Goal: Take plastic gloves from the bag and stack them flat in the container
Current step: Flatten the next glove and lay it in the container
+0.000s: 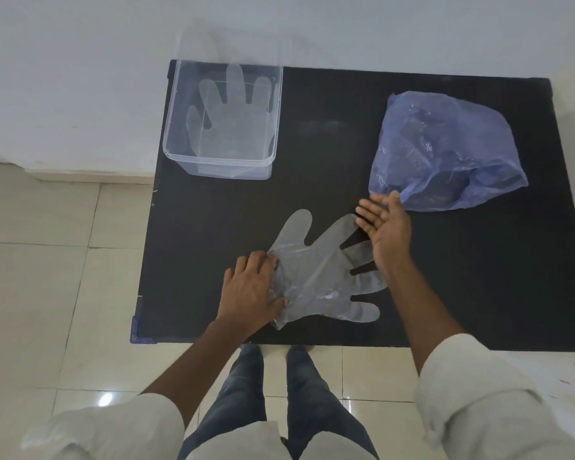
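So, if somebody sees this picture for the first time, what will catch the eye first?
First the clear glove spread on the black mat, near its front edge: the left hand holds its crumpled cuff and the right hand, fingers straight, is over its fingers. Then the blue bag at the mat's far right, and the clear container at the far left with another glove flat inside.

Two hands, one left hand [249, 290] and one right hand [385, 227], are showing over one black table [478, 277], which is holding one clear box [219, 162], one blue bag [445, 151] and two see-through plastic gloves, one loose glove [322, 273] and one boxed glove [233, 121].
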